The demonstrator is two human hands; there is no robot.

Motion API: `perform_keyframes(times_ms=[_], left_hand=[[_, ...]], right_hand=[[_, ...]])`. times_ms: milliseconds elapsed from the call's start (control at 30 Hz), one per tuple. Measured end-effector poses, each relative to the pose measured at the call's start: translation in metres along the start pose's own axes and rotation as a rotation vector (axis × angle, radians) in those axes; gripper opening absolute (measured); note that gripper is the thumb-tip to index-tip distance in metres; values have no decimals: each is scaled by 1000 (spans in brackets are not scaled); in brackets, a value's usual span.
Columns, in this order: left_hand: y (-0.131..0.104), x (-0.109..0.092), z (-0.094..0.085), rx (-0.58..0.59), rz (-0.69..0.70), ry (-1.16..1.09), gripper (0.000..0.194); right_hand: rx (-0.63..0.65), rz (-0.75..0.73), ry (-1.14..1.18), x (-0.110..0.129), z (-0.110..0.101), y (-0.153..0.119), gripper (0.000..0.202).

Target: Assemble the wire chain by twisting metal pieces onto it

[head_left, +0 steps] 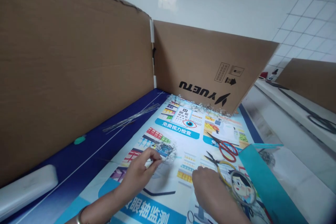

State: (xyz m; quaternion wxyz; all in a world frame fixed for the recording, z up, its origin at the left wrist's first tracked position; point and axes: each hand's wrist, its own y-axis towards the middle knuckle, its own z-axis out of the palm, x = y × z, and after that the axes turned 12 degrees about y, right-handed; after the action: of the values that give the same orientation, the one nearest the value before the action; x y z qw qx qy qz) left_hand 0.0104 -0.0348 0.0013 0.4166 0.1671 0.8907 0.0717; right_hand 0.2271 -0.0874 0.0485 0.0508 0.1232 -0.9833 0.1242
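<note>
My left hand (143,168) pinches thumb and fingers together at the near edge of a tangle of thin silvery wire (169,148). To its right, my right hand (206,182) is closed above the printed sheet; whatever its fingers hold is hidden. Just beyond the right hand lie pliers with yellow handles (225,175), jaws pointing to the far left. A pair of scissors with red handles (229,152) rests a little farther back. A ring-shaped coil (245,203), perhaps of wire, lies beside the right forearm.
Cardboard panels (76,66) wall the left and back. Loose wire scraps (199,106) line the back panel's foot. Straight thin wires (131,118) lie on the blue left strip, near a white case (28,189). A teal box (270,185) stands at the right.
</note>
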Motion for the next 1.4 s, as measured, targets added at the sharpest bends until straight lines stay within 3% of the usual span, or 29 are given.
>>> perform_keyframes(times_ms=[167,400,533,767,933,1033,1233,1400], left_hand=[[-6,5,-2,1,-74,-98,5],[-9,-3,-7,-17,-205,-498,10],[-8,-10,-11,-79,-324,-665,15],[-6,-22,-17,-153,-441,-868,22],[-8,-30,-18,-138,-474,-962,21],[-8,-35,-17,-141,-478,-985,20],[-16,-46,-4,-127,-482,-975,23],[-22,-55,10,-79,-472,-926,27]], right_hand=[[48,176,-82,6,15,13,19],[-45,108,1,1,17,20,27],[-129,56,225,2,16,22,18],[-199,2,824,13,31,23,14],[-117,18,1294,22,41,24,13],[-110,16,1391,26,42,24,18],[-218,-10,1477,24,35,20,12],[-289,117,1523,20,31,19,30]])
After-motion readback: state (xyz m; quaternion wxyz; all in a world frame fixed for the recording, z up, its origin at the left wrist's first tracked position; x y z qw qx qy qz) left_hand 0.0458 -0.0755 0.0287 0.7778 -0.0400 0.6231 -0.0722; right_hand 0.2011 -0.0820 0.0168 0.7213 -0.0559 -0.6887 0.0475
